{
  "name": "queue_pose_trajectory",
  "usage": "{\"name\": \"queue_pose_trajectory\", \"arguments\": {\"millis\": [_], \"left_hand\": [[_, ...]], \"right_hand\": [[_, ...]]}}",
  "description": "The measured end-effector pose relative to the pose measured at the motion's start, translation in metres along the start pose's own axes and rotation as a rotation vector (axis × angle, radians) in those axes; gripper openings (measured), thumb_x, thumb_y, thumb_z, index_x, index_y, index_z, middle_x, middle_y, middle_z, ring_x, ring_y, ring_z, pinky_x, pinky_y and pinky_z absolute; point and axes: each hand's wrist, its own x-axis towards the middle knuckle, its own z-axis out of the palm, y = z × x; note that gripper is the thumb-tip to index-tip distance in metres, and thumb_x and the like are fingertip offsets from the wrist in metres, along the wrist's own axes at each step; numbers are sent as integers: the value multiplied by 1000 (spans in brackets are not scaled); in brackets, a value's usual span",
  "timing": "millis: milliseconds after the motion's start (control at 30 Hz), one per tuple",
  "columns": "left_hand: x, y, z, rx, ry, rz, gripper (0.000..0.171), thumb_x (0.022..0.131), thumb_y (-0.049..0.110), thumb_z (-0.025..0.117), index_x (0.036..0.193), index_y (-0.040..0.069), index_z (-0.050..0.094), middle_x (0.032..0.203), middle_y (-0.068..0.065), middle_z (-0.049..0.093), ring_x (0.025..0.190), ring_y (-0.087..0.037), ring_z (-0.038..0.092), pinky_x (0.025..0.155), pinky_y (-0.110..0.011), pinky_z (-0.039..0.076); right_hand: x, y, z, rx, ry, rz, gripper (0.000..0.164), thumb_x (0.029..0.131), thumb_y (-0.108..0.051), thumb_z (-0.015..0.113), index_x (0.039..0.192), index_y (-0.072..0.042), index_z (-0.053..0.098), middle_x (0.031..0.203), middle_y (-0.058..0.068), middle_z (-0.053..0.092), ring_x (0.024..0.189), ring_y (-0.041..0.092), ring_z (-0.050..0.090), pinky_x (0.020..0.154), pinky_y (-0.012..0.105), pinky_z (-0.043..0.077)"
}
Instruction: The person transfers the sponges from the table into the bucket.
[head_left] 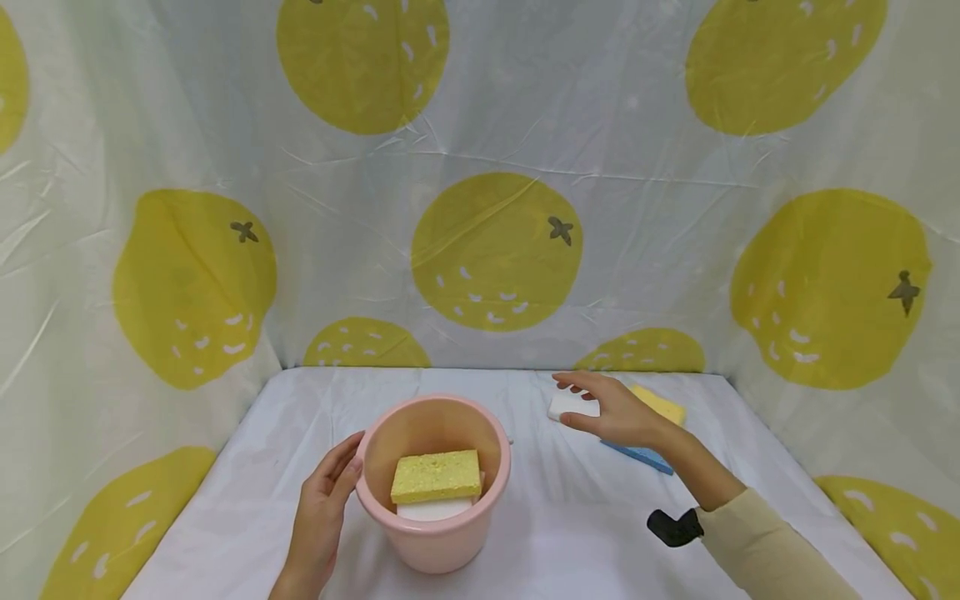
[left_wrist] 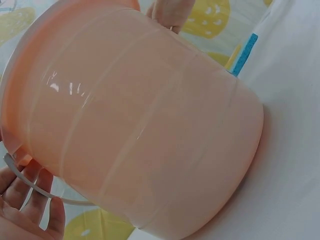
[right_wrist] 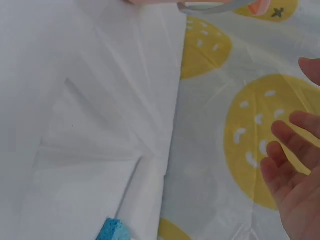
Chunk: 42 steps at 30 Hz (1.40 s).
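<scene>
A pink bucket (head_left: 442, 550) stands upright on the white-covered table, its side filling much of the left wrist view. Inside, a yellow sponge (head_left: 437, 477) lies over a white block (head_left: 433, 509). My left hand (head_left: 322, 508) holds the bucket's rim from the left, and in the left wrist view its fingers are close to the grey handle (left_wrist: 35, 187). To the right of the bucket, my right hand (head_left: 618, 412) is raised with loosely bent fingers and nothing in them. Beyond it lies another white block (head_left: 573, 405), partly hidden by the fingers.
Under and behind the right forearm lie a blue sponge (head_left: 641, 456) and a second yellow sponge (head_left: 660, 404). A lemon-printed curtain (head_left: 495, 100) encloses the back and both sides of the table (head_left: 570, 542).
</scene>
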Motion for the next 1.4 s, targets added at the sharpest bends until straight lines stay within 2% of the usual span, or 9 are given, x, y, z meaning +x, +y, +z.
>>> {"name": "queue_pose_trajectory", "arguments": {"millis": [233, 467, 833, 1200, 1400], "left_hand": [[-1, 0, 0, 4, 10, -10, 39, 109, 17, 56, 145, 0, 56, 142, -13, 60, 126, -9, 58, 99, -19, 47], [-1, 0, 0, 0, 7, 0, 39, 109, 16, 57, 144, 0, 57, 142, -12, 61, 126, -10, 59, 99, -20, 48], [0, 0, 0, 4, 2, 2, 39, 109, 16, 56, 145, 1, 57, 142, -12, 61, 126, -10, 59, 99, -20, 47], [-1, 1, 0, -4, 6, 11, 38, 109, 15, 57, 144, 0, 57, 140, -13, 62, 124, -11, 60, 98, -21, 49], [0, 1, 0, -3, 3, 11, 38, 109, 15, 57, 144, 0, 57, 140, -14, 62, 125, -12, 60, 98, -21, 49]], "right_hand": [[-13, 19, -2, -1, 28, 49, 61, 97, -29, 75, 147, -1, 54, 134, 14, 62, 117, 33, 60, 98, 56, 51], [-23, 36, -9, -14, 43, 90, 57, 98, -25, 74, 145, 2, 54, 131, 14, 62, 115, 34, 61, 97, 55, 51], [-46, 71, -9, -8, 63, 217, 59, 98, -24, 74, 145, 5, 53, 131, 22, 62, 117, 44, 58, 99, 59, 49], [-68, 93, -4, -14, 77, 347, 64, 98, -32, 73, 143, 8, 53, 133, 25, 61, 118, 43, 58, 99, 59, 49], [-82, 107, 1, -62, 57, 410, 68, 96, -36, 75, 142, 9, 53, 132, 27, 60, 116, 46, 57, 93, 62, 51]]}}
